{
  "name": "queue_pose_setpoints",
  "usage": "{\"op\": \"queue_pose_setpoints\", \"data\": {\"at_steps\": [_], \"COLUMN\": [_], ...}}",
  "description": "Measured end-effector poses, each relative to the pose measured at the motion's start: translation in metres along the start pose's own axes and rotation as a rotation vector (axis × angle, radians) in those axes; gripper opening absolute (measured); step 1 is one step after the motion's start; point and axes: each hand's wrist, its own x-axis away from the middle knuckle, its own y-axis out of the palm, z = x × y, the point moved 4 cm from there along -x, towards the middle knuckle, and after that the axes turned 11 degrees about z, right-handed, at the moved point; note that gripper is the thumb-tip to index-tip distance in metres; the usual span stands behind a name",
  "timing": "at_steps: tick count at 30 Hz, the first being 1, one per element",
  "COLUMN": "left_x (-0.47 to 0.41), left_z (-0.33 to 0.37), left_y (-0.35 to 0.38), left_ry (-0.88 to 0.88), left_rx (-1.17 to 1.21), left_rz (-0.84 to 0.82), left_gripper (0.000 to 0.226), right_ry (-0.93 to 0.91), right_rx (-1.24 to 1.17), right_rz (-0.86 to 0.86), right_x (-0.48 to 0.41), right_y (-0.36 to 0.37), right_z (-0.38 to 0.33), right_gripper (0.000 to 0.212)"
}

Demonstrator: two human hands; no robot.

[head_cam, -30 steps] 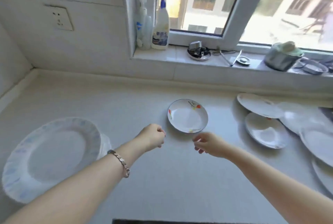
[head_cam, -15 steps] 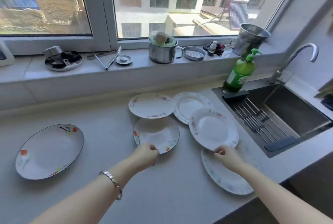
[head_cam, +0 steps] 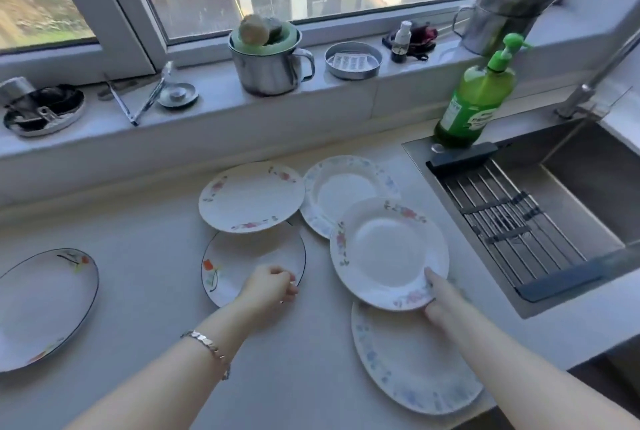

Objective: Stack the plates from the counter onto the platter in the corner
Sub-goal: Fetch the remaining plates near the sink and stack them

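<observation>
Lifting two plates at once probably called for a firm hold well onto each rim, thumb above and fingers below, and for raising each straight up before swinging it away, since the plates lay overlapped and a dragged edge could tip a neighbour. The left hand (head_cam: 269,286) was curled over the near rim of the tulip plate (head_cam: 239,261), fingers bent onto its face, gripping it; that plate lay on the tabletop (head_cam: 149,232) with its far edge tucked under a pink plate (head_cam: 251,196), so it likely needed sliding out first. The right hand (head_cam: 439,301) pinched the near rim of the rose plate (head_cam: 388,251), thumb on top and fingers underneath out of sight; this plate sat over the edge of a blue plate (head_cam: 341,187) behind and over a large plate (head_cam: 412,364) in front, and whether it was already clear of them could not be told. A second tulip plate (head_cam: 41,308) lay well apart at the left, and the platter in the corner was out of view
</observation>
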Motion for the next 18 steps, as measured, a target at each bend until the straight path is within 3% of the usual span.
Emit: {"op": "queue_pose_setpoints", "data": {"at_steps": [4,7,9,13,18], "left_x": [-0.017,-0.035,-0.051,-0.083,-0.108], "left_z": [0.017,0.029,0.033,0.034,0.03], "left_y": [0.001,0.001,-0.003,-0.012,-0.021], "left_ry": [-0.129,-0.283,-0.374,-0.453,-0.482], "left_rx": [0.182,0.515,0.736,0.884,1.105], "left_rz": [0.084,0.176,0.24,0.293,0.306], "left_gripper": [0.014,0.041,0.047,0.039,0.033], "right_ry": [-0.058,-0.141,-0.16,-0.149,-0.132], "right_rx": [-0.061,-0.043,-0.054,-0.105,-0.158], "right_rz": [0.042,0.064,0.033,-0.066,-0.185], "right_x": [0.056,0.067,0.072,0.076,0.072], "right_y": [0.007,0.007,0.009,0.018,0.038], "right_z": [-0.025,-0.046,-0.056,-0.071,-0.081], "right_gripper": [0.034,0.029,0.025,0.006,0.007]}}
